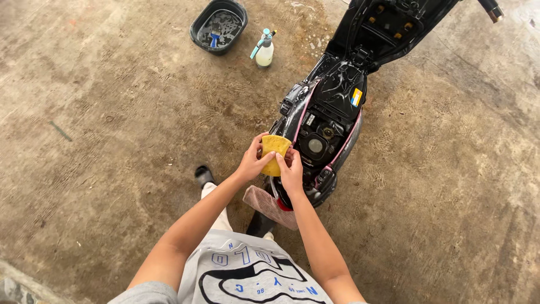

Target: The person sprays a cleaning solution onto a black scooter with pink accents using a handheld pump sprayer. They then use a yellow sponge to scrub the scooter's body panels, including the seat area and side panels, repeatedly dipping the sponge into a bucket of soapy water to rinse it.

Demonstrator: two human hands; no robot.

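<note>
Right now my left hand (254, 162) and my right hand (291, 171) are both closed on a yellow sponge (274, 153), one on each side of it. My left fingers curl round its left edge with the thumb over the front; my right fingers press on its right edge and lower corner. The sponge sits upright between them, its rounded top showing above my fingers.

Just beyond the sponge, and touching or nearly touching my right hand, is a black scooter (332, 107) with its seat lifted, so the open compartment under the seat shows, wet and streaked with suds. A pinkish rag (268, 206) hangs just under my right wrist, against the near end of the scooter.

Below that I see my grey shirt (242, 276) with blue print and one dark sandal (203, 175) on the bare concrete floor (101, 141).

Farther off, up and to the left, a white spray bottle (264, 49) stands on the floor, and near it a black tub (219, 25) holds soapy water and a blue brush (214, 37).
</note>
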